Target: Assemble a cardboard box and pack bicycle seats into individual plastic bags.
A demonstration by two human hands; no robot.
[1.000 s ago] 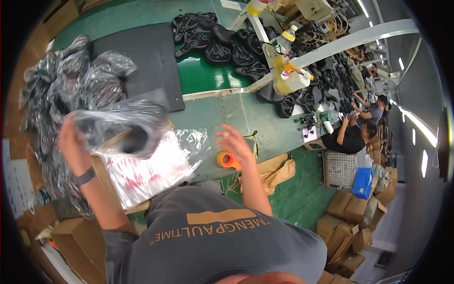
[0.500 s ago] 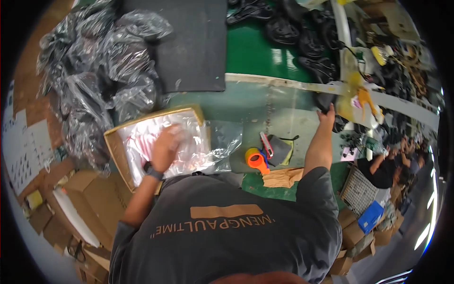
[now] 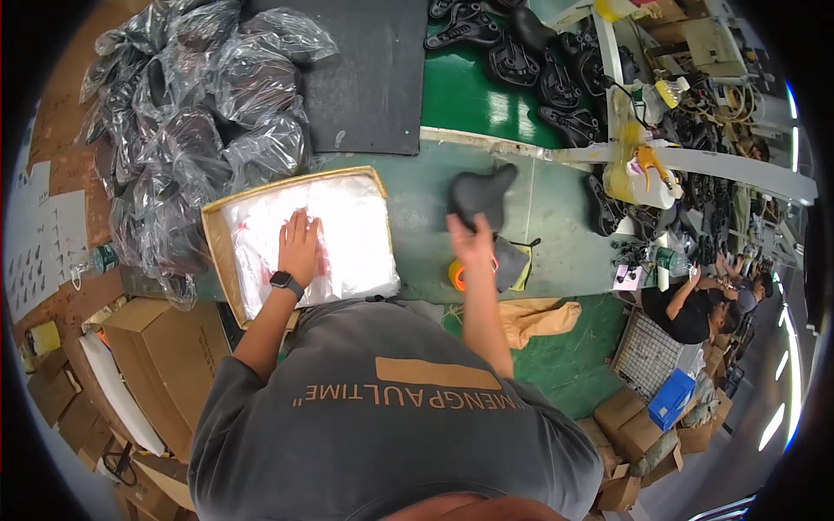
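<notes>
A cardboard box (image 3: 211, 227) holds a stack of clear plastic bags (image 3: 360, 226) with red print. My left hand (image 3: 300, 252), wearing a dark watch, lies on the stack with its fingers stretched out. Over the green bench, right of the box, is a black bicycle saddle (image 3: 478, 195), its narrow nose pointing up and right. The fingers of my right hand (image 3: 472, 246) grip the saddle's wide near end. Partly hidden by that hand and arm are an orange tape roll (image 3: 457, 276) and a grey-and-yellow cloth pouch (image 3: 516, 265).
Bagged saddles (image 3: 195, 130) are heaped at the left beside a dark mat (image 3: 360, 87). More black saddles (image 3: 512, 65) lie at the far right behind a pale rail (image 3: 486, 142). Cardboard boxes (image 3: 165, 356) stand lower left. Other people (image 3: 682, 308) sit at the right.
My right hand has come in from the far right to the middle, bringing the black saddle. My left hand has settled on the bags, and the loose bag hanging off the box's right side is gone.
</notes>
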